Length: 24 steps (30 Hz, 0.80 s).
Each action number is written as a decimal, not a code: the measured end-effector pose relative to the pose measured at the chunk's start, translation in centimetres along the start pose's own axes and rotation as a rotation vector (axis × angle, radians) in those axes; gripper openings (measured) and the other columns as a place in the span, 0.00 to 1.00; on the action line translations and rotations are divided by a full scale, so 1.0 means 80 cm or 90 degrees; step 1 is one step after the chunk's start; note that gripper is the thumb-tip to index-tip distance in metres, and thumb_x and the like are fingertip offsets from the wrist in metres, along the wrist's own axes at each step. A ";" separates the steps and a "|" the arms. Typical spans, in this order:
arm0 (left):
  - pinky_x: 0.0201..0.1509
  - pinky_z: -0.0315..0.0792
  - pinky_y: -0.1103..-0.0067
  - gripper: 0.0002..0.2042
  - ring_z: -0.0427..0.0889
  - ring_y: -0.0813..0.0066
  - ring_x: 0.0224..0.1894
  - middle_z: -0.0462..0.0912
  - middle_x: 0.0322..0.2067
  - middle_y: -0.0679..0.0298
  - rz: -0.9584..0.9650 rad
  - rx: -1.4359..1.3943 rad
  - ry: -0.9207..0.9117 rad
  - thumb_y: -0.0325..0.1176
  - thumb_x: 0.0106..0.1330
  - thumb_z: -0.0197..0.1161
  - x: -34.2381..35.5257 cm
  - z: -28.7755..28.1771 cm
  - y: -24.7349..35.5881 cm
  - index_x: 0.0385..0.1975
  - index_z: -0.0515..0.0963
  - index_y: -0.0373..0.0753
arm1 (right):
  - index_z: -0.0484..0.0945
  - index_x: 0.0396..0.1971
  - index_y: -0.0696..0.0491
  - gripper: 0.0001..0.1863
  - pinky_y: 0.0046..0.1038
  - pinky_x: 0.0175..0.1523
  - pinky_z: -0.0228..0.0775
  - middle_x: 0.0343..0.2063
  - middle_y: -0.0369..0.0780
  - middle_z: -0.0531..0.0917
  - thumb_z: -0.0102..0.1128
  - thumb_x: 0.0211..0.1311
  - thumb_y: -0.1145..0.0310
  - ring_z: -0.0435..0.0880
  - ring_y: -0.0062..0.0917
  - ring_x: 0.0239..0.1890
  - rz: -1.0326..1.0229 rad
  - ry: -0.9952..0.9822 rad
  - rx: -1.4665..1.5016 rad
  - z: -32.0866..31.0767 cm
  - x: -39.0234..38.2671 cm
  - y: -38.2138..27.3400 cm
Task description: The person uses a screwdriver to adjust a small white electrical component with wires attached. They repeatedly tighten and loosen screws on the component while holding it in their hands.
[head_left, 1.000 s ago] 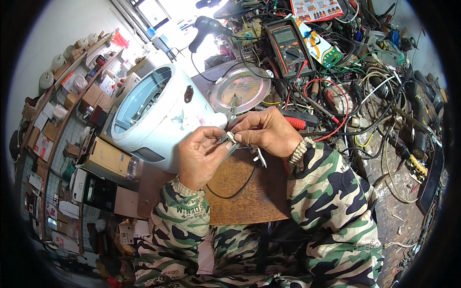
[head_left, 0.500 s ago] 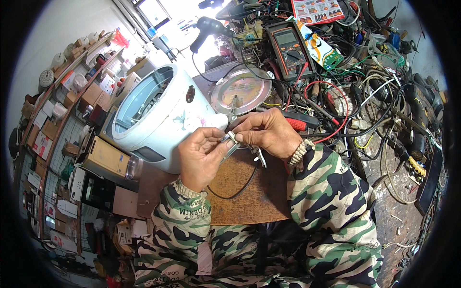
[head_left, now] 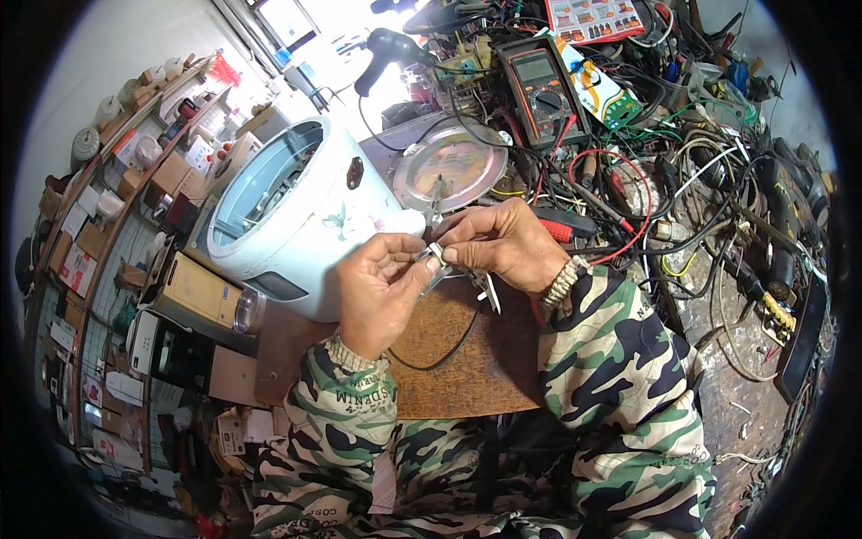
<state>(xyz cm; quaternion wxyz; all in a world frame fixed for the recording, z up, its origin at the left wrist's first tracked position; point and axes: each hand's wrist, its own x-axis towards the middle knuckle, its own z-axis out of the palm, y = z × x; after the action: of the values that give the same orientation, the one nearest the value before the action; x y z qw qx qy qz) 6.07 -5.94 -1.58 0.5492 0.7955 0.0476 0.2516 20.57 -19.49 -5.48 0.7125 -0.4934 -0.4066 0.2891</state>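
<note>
A small white part (head_left: 435, 251) with metal pieces on it is pinched between the thumbs and fingers of both hands, over a brown wooden board (head_left: 467, 377). My left hand (head_left: 375, 292) is closed on it from the left, my right hand (head_left: 512, 247) from the right. Below the right fingers a thin pale metal bracket (head_left: 490, 295) sticks out; whether it is joined to the small part I cannot tell. A black cable (head_left: 440, 363) curves over the board beneath the hands. The fingers hide much of the held part.
A pale blue cooker-like housing (head_left: 314, 238) lies tilted at left, its opening showing. Behind the hands is a round metal plate (head_left: 411, 184). A multimeter (head_left: 543, 94), a red-and-black-handled tool (head_left: 558, 230) and tangled wires (head_left: 691, 171) crowd the right. Shelves (head_left: 135, 198) of boxes line the left.
Both hands keep their pinch on the small part, with only a slight shift of the fingers. The thin metal bracket has tilted slightly. Nothing else has visibly moved.
</note>
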 end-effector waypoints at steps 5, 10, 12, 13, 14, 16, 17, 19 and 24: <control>0.50 0.81 0.79 0.13 0.85 0.70 0.45 0.83 0.41 0.53 0.017 0.014 -0.002 0.17 0.62 0.65 -0.002 0.002 0.004 0.46 0.75 0.23 | 0.86 0.36 0.61 0.06 0.19 0.41 0.76 0.36 0.38 0.87 0.69 0.57 0.80 0.83 0.17 0.35 0.017 0.011 0.002 0.002 0.001 -0.001; 0.50 0.81 0.80 0.14 0.85 0.71 0.45 0.83 0.41 0.54 0.020 0.006 -0.003 0.15 0.61 0.65 -0.001 0.003 0.003 0.47 0.75 0.23 | 0.86 0.35 0.61 0.06 0.18 0.40 0.76 0.35 0.38 0.87 0.69 0.58 0.79 0.83 0.16 0.35 0.019 0.008 -0.021 0.001 0.000 -0.004; 0.49 0.81 0.81 0.13 0.85 0.72 0.44 0.83 0.41 0.55 0.019 0.003 0.005 0.14 0.61 0.65 -0.001 0.005 0.003 0.46 0.76 0.23 | 0.86 0.34 0.61 0.05 0.20 0.38 0.76 0.30 0.38 0.87 0.70 0.57 0.78 0.83 0.17 0.32 -0.016 0.013 -0.004 0.000 0.001 0.002; 0.49 0.81 0.81 0.13 0.85 0.72 0.44 0.83 0.41 0.55 0.015 0.010 0.010 0.14 0.61 0.65 -0.001 0.006 0.002 0.46 0.76 0.23 | 0.86 0.33 0.62 0.05 0.21 0.37 0.77 0.28 0.39 0.87 0.71 0.57 0.77 0.83 0.17 0.30 -0.034 0.015 0.004 0.000 0.001 0.004; 0.49 0.81 0.81 0.13 0.85 0.72 0.44 0.83 0.41 0.56 0.011 0.017 0.016 0.15 0.61 0.65 -0.001 0.006 0.001 0.45 0.76 0.23 | 0.86 0.33 0.61 0.05 0.20 0.38 0.76 0.30 0.38 0.87 0.70 0.57 0.78 0.83 0.17 0.32 -0.009 0.006 -0.002 0.000 0.001 0.001; 0.48 0.81 0.81 0.13 0.85 0.74 0.43 0.83 0.40 0.56 0.022 0.000 0.027 0.15 0.60 0.65 -0.002 0.006 -0.002 0.45 0.76 0.24 | 0.86 0.33 0.60 0.04 0.18 0.40 0.76 0.35 0.37 0.87 0.69 0.57 0.80 0.83 0.16 0.35 0.041 -0.011 -0.014 0.001 -0.002 -0.008; 0.47 0.80 0.82 0.13 0.85 0.74 0.42 0.83 0.40 0.57 0.029 -0.010 0.030 0.15 0.60 0.65 -0.002 0.008 -0.003 0.45 0.76 0.25 | 0.86 0.33 0.60 0.04 0.19 0.41 0.76 0.35 0.37 0.87 0.69 0.57 0.80 0.83 0.16 0.36 0.024 -0.010 -0.009 0.000 -0.002 -0.006; 0.46 0.80 0.82 0.13 0.85 0.76 0.41 0.84 0.39 0.58 0.040 0.035 0.044 0.16 0.60 0.66 -0.001 0.013 -0.003 0.44 0.76 0.26 | 0.86 0.33 0.60 0.04 0.19 0.42 0.76 0.36 0.37 0.87 0.69 0.57 0.80 0.83 0.16 0.36 -0.009 -0.006 0.001 -0.002 -0.001 0.000; 0.45 0.79 0.83 0.13 0.84 0.79 0.40 0.84 0.37 0.59 0.045 0.095 0.057 0.17 0.59 0.67 -0.003 0.012 0.003 0.44 0.76 0.27 | 0.86 0.33 0.60 0.04 0.20 0.43 0.76 0.37 0.38 0.87 0.69 0.57 0.79 0.83 0.17 0.37 0.005 0.000 -0.010 0.001 -0.001 -0.003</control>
<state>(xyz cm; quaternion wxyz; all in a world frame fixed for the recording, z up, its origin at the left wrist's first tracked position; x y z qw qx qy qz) 6.28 -6.94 -1.68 0.4762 0.8235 0.0625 0.3021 20.48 -19.56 -5.28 0.7077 -0.5003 -0.4070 0.2885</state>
